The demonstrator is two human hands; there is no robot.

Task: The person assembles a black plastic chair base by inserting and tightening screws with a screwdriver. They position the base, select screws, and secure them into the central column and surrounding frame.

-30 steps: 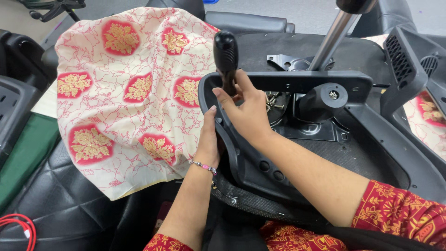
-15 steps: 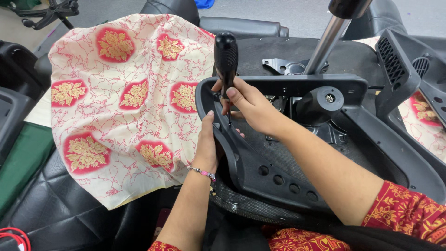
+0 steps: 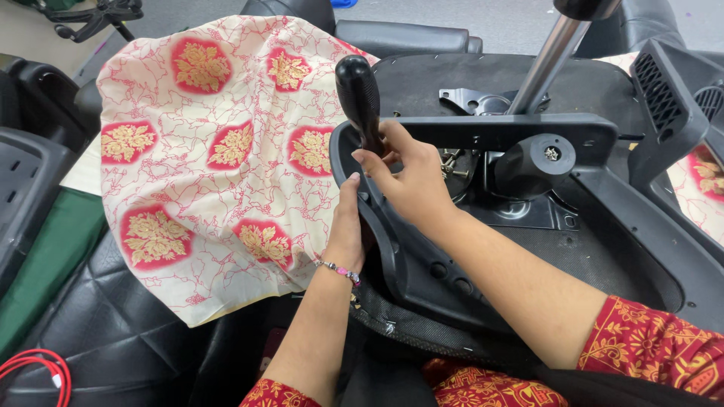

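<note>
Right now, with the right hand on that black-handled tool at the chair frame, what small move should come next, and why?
Probably keep the left hand pressed on the curved black plastic frame and turn the black-handled tool a little with the right hand. The tool stands upright with its tip hidden behind the fingers at the frame's edge, so what it engages cannot be seen; a small, steady turn seems safest.

You've got a black quilted cushion (image 3: 98, 332) as your work surface here — a cream-and-red patterned cloth (image 3: 204, 158) is draped right over it, and the upturned black chair base (image 3: 528, 249) rests on it just beside the cloth — edges touching.
</note>
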